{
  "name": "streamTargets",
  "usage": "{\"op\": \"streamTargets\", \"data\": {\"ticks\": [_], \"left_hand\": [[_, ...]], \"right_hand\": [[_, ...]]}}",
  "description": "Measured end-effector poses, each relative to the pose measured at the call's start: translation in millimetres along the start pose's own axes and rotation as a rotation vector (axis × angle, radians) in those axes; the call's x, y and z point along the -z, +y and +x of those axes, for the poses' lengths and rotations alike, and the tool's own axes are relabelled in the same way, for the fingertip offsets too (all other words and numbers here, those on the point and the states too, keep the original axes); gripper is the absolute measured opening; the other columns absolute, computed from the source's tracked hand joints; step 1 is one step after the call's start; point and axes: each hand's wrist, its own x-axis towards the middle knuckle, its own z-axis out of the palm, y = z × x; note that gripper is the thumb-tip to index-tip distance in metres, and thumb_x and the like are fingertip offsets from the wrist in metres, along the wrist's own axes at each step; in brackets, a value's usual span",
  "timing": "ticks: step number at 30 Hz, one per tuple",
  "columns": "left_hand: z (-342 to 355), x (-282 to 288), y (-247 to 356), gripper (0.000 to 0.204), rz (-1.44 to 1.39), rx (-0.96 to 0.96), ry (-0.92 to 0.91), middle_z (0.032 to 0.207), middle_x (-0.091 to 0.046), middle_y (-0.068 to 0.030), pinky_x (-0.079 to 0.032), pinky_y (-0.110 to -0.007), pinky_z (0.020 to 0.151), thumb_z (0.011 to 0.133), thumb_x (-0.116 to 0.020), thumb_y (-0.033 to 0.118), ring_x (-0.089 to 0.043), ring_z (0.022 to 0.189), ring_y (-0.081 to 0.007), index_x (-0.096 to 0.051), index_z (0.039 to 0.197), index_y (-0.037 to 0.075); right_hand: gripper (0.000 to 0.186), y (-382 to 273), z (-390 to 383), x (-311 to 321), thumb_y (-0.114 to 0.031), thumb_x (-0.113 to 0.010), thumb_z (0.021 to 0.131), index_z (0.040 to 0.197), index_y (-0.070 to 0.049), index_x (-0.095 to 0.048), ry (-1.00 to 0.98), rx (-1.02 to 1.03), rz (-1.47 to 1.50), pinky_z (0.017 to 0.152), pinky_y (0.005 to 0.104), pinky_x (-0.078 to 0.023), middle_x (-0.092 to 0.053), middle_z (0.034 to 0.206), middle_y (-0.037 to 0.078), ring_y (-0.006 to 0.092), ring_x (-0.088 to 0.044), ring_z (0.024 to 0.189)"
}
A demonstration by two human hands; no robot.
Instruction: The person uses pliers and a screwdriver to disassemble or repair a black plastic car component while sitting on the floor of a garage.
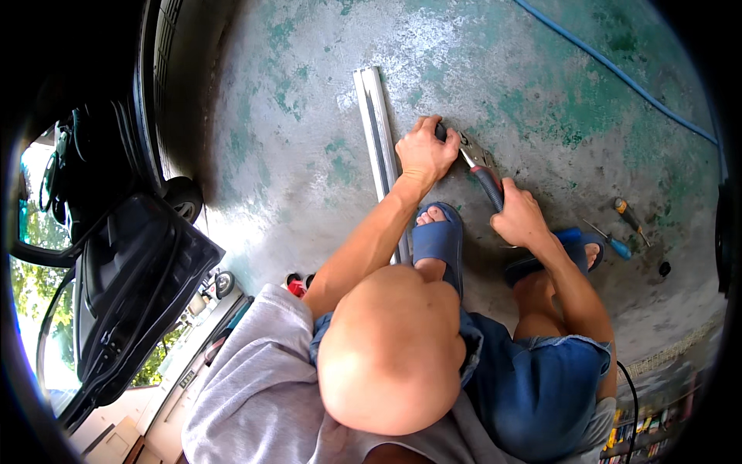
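Observation:
Both hands work low over the floor, in front of my feet. My left hand (427, 151) is closed around a small dark piece (441, 132), mostly hidden by the fingers, so its kind does not show. Wrapped round the dark-and-red handle of locking pliers (487, 184) is my right hand (522, 214). The pliers' metal jaws point up and left, right beside the dark piece; whether they grip it I cannot tell. A long silver metal rail (374, 124) with a dark groove lies on the floor just left of my left hand and passes beside my left sandal (437, 241).
Right of my feet lie a blue-handled screwdriver (619, 247), an orange-and-black screwdriver (627, 213) and a small black round object (665, 269). A blue hose (610, 66) crosses the far right. On the left stands a vehicle with its black door (131, 271) open.

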Motion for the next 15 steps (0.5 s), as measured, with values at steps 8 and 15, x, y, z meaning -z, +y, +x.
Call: {"op": "streamTargets", "data": {"ticks": [8,15], "left_hand": [[-24.7,-5.1,-25.9,0.081,-0.353,-0.025,0.092,0.124,-0.066,-0.0264,-0.053,-0.040,0.094,0.078,-0.082,0.046,-0.068,0.111,-0.0355,-0.056,0.137,-0.003],[-62.5,-14.2,-46.1,0.097,-0.441,0.091,0.191,0.126,-0.064,-0.0287,-0.049,-0.043,0.103,0.070,-0.088,0.052,-0.063,0.120,-0.0376,-0.052,0.141,-0.004]], "right_hand": [[0.044,-2.4,10.5,5.1,-0.015,-0.067,0.070,0.108,0.005,-0.055,-0.026,-0.009,0.005,0.088,0.0548,-0.049,-0.067,0.092,0.034,0.0534,-0.064,0.098],[0.053,-2.9,6.6,-7.0,-0.016,-0.068,0.065,0.111,0.008,-0.060,-0.054,0.037,0.009,0.077,0.0424,-0.050,-0.066,0.088,0.023,0.0364,-0.066,0.087]]}}
